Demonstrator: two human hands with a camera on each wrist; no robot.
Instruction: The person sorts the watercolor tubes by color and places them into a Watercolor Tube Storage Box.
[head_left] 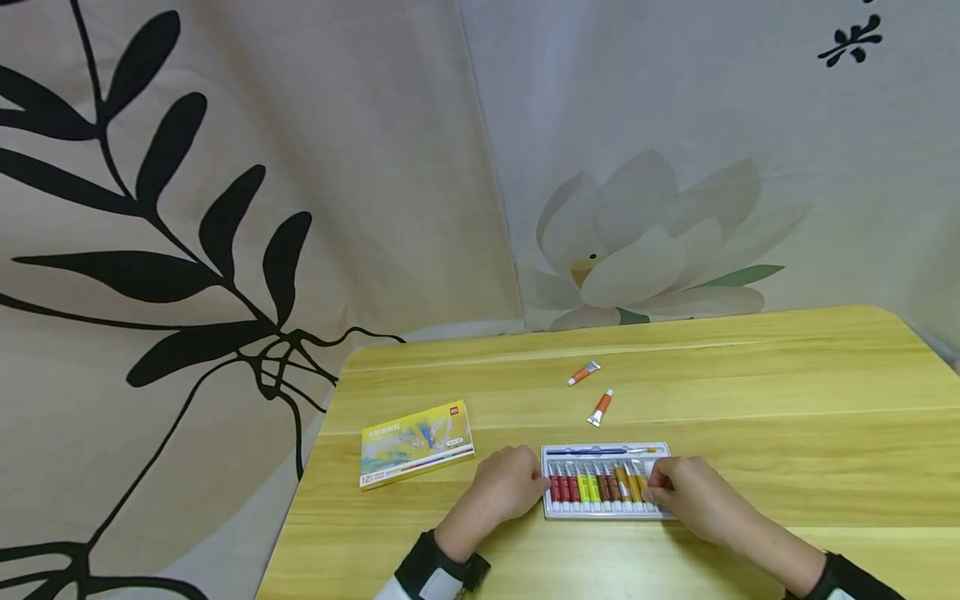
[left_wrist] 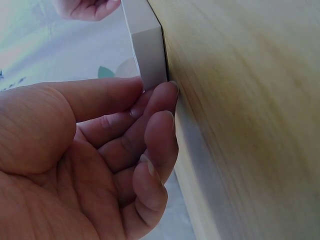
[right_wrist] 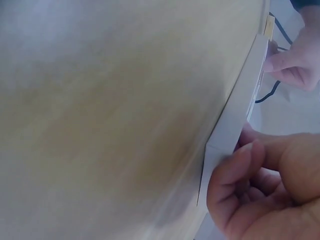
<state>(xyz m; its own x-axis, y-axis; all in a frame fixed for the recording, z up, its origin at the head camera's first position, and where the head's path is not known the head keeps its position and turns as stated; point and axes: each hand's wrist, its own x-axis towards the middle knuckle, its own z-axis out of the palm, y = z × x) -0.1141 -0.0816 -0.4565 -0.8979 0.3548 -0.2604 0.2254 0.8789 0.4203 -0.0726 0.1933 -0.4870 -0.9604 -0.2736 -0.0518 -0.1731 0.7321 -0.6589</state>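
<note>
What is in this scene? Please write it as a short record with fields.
Surface: wooden table
Tray: white, lying on table
In tray: row of paint tubes, red, yellow-green, brown and ochre; blue-handled brush beyond them
Left hand: pinches tray's left end
Right hand: at tray's right end, fingers curled; exact grip unclear
Loose on table: farther orange tube, nearer orange tube, both beyond tray
Box: yellow, left of tray
</note>
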